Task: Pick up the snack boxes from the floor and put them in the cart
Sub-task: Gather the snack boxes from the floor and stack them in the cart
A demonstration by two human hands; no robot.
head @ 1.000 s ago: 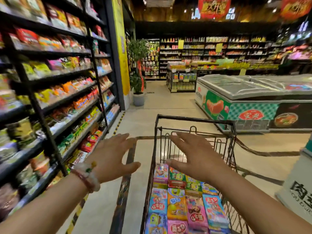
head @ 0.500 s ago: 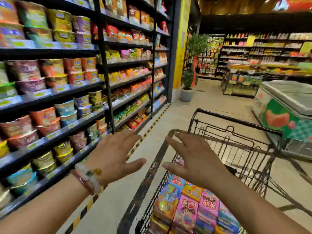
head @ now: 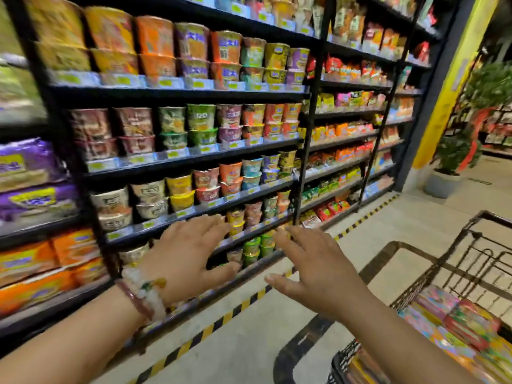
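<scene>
Bright snack boxes [head: 454, 325] are lying, blurred, in the cart [head: 476, 250] at lower right, while the left hand [head: 188, 256] and right hand [head: 318, 270] are hovering empty, fingers spread, possibly risking brushing cups off the shelf [head: 194, 159].

Shelving [head: 194, 91]: black frame, pale price strips with yellow-green tags.
Cups [head: 221, 51]: orange, yellow, purple, green, red; bottom row mostly green.
Far-left packs [head: 27, 162]: purple above, orange below.
Floor [head: 249, 342]: beige, edged by a yellow-and-black striped line [head: 235, 310].
Cart [head: 443, 273]: black wire.
Boxes [head: 457, 322]: pink, yellow, red, multicoloured, blurred.
Pillar [head: 448, 92]: yellow.
Bracelets [head: 144, 297]: white beads, dark red band.
</scene>
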